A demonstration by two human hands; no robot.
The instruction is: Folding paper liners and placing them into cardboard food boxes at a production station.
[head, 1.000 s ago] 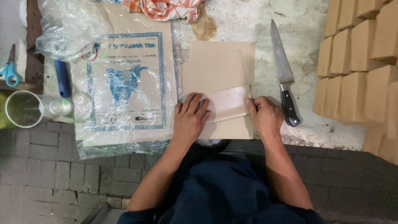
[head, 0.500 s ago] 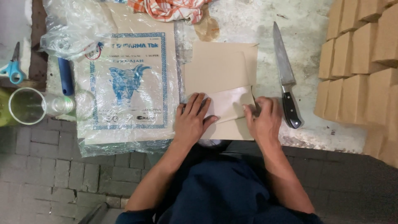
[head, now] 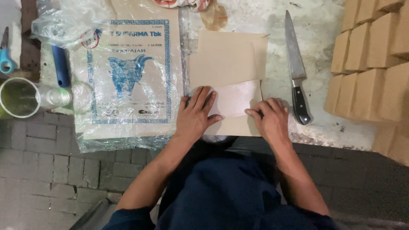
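I am pressing my left hand (head: 197, 114) flat, fingers spread, on the brown paper sheet (head: 228, 64) at the worktop's near edge; its long axis is running away from me. My right hand (head: 271, 119) is pinching the pale, smooth folded flap (head: 235, 98), which is lying crosswise. A steel knife (head: 295, 68) is lying just right, tip pointing away.

Brown paper sheet stack (head: 228, 59) lies mid-table on the pale worn concrete tabletop (head: 336, 127), near edge at the table front. Left hand (head: 196, 114) flat on the stack's near left corner, right hand (head: 270, 119) on its near right corner, folded paper flap (head: 236, 99) between them. Plastic-wrapped printed paper pack (head: 128, 76) just left of the stack. Black-handled steel kitchen knife (head: 296, 72) right of it, point away. Stacked tan cardboard boxes (head: 370, 64) far right. Clear plastic cup (head: 21, 97) far left, blue-handled scissors (head: 6, 55) behind it.
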